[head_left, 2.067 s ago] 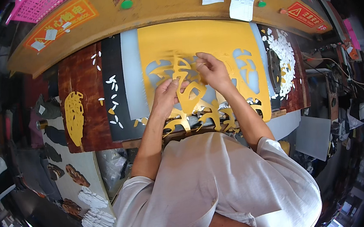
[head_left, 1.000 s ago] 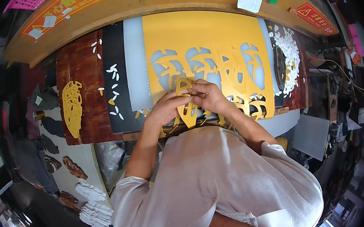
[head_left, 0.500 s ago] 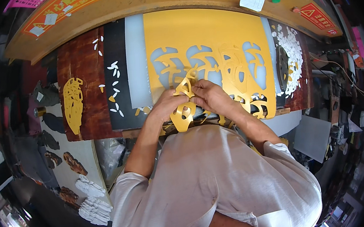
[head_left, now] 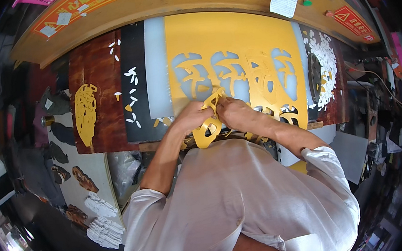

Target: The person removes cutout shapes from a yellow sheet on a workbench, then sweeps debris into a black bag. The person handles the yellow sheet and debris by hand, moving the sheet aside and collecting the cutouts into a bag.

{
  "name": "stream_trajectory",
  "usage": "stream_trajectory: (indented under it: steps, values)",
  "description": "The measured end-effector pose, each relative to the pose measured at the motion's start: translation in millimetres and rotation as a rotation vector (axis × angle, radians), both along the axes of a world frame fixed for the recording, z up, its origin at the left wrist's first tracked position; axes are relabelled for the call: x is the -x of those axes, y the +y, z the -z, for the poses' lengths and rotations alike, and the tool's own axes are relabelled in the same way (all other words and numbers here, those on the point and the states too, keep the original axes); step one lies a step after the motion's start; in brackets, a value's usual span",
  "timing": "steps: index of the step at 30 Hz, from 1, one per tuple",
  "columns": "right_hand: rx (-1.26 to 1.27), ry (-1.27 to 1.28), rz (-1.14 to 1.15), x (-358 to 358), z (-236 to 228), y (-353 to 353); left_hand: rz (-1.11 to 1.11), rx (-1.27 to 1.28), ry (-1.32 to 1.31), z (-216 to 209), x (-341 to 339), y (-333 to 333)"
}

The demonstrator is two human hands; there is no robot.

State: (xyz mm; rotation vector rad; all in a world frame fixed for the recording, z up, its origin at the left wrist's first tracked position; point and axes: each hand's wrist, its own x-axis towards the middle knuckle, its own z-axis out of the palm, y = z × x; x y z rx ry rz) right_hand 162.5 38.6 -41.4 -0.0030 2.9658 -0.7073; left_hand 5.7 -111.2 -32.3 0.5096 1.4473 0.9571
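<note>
Between my two hands I hold a yellow cut-out piece (head_left: 206, 133) of thin sheet material with openings in it, above the near edge of the work table. My left hand (head_left: 193, 117) is closed on its left edge. The fingers of my right hand (head_left: 236, 114) pinch its upper right part; their tips are partly hidden. Beyond them lies a large yellow sheet (head_left: 230, 30) with several curved shapes cut through it, on a pale translucent board (head_left: 155, 72). One cut shape (head_left: 260, 74) in the sheet's middle right still has yellow material in it.
A stack of yellow cut pieces (head_left: 86, 114) lies on the brown board at left. White slivers dot the black strip (head_left: 132, 91). A pile of white scraps (head_left: 323, 65) lies at right beside a dark oblong piece (head_left: 315, 78). A yellow-brown machine beam (head_left: 189, 3) spans the far side.
Both hands have moved slightly nearer me with the yellow piece, which has turned and hangs lower. My right hand has shifted its hold, and the view has moved a little.
</note>
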Motion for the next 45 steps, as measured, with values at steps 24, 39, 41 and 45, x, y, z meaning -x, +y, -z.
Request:
stream_trajectory:
  steps: [24,39,41,45]
  values:
    - [0.547,0.040,0.876,-53,65,95,-0.432,0.439,0.919,9,349,-281]
    - [0.495,0.200,0.936,-90,49,87,-0.218,0.402,1.508,10,272,-270]
    - [0.423,0.305,1.097,-114,41,104,-0.176,0.696,1.784,5,242,-245]
    - [0.657,0.082,1.311,-157,25,136,-0.435,-0.108,1.392,-20,138,-134]
